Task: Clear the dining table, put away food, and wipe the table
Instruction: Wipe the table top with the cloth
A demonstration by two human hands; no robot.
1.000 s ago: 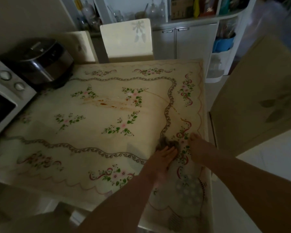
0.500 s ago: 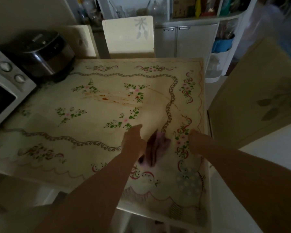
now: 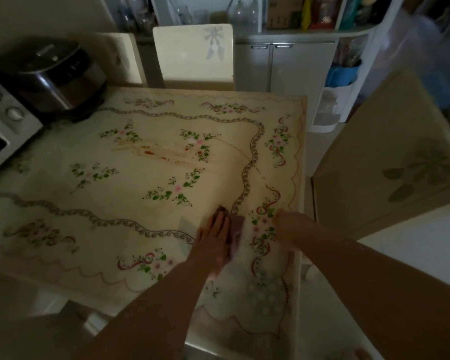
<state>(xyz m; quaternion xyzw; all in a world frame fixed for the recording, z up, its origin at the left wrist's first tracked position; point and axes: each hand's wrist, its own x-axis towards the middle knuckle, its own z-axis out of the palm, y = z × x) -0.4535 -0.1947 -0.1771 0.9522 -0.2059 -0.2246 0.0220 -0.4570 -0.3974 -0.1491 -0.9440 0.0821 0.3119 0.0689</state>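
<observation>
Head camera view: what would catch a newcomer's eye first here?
The left hand presses a dark cloth flat on the flowered tablecloth near the table's right edge, while the right hand rests beside it. Farther back, reddish-orange stains streak the middle of the cloth-covered table, and a dark rice cooker stands at the far left corner.

Left hand (image 3: 213, 235) flat, palm down, fingers together and extended — pressed onto cloth (image 3: 235, 235). Left forearm bare, angled up from lower left. Right hand (image 3: 292, 227) resting palm down near table edge — fingers loosely curled, holding nothing. Right forearm bare, from lower right.
</observation>
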